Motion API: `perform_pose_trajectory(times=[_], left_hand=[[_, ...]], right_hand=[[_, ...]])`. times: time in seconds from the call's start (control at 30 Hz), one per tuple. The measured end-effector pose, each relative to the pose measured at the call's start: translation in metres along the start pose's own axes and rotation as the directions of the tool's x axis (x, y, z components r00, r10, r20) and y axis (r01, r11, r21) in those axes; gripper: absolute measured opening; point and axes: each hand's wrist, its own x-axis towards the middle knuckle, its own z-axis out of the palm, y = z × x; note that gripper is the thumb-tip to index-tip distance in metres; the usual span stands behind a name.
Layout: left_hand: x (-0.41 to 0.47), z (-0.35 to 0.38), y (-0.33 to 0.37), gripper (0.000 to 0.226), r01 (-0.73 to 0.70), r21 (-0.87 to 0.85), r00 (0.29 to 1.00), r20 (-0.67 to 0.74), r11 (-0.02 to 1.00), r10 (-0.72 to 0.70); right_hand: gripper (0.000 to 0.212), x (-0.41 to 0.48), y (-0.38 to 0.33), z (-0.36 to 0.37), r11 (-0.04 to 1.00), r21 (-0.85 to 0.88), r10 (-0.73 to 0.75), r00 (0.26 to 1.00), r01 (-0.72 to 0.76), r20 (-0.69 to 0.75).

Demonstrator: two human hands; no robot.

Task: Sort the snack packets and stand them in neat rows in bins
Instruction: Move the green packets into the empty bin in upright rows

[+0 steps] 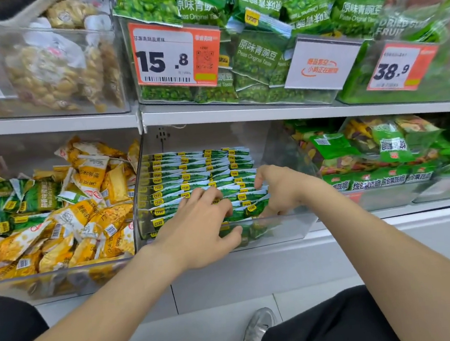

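step: squaring rows | green packets (pixel 191 170) upright in clear bin (pixel 291 227) | left hand (pixel 199 227) curled round bin's front row | right hand (pixel 280 190) at bin's right, grip unclear | tip: push ends flush, gently

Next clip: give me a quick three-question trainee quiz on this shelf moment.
1. True or false: the green packets in the middle bin stand in rows.
2. Which touches them? A) left hand only B) right hand only C) both
3. Fill in: the price tag directly above reads ___.
Key: 1 true; 2 C; 3 15.8
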Motion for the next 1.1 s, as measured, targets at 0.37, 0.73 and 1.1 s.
perform_pose_trajectory(times=[0.37, 0.73, 1.1], left_hand=[[0.0, 0.002, -0.002, 0.048, -0.008, -0.007, 1.0, -0.022, 1.0, 0.008], [0.0, 0.002, -0.002, 0.048, -0.011, -0.007, 1.0, -0.013, 1.0, 0.011], [0.009, -0.01, 0.008, 0.052, 0.0, -0.038, 0.999, -0.041, 0.999, -0.002]], right_hand=[[0.022, -0.015, 0.015, -0.012, 0.993, 0.076, -0.092, 0.996, 0.091, 0.012], [0.03, -0.003, -0.007, 0.001, 0.997, -0.077, -0.006, 0.992, 0.016, 0.122], [0.035, -0.006, -0.008, -0.021, 1.0, -0.012, -0.029, 0.784, 0.027, -0.62]])
